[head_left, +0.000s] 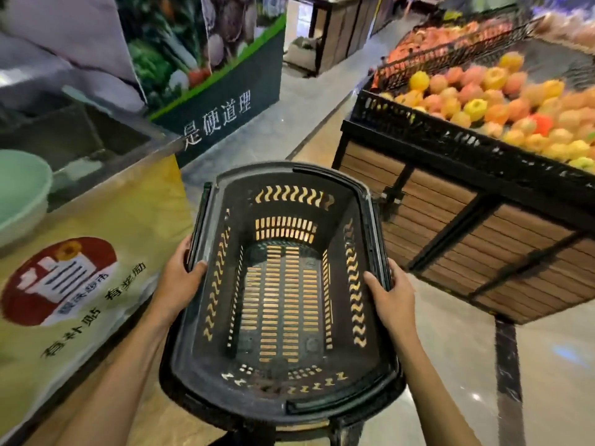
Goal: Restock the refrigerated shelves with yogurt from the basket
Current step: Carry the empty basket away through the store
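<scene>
The person is holding the black basket (183, 365) out in front, level, at the centre of view. The left hand (175, 284) is gripping its rim at 9 o'clock, and the right hand (391, 297) is gripping the rim at 3 o'clock. Each thumb is hooking inside and the fingers are curling outside. The basket's slotted bottom is showing in full. A fruit stand (450, 136) is sitting at 2 o'clock, a yellow banner (106, 226) is hanging at 8 o'clock below a green bowl (19, 188), and a vegetable poster (180, 49) is standing at 11.
</scene>
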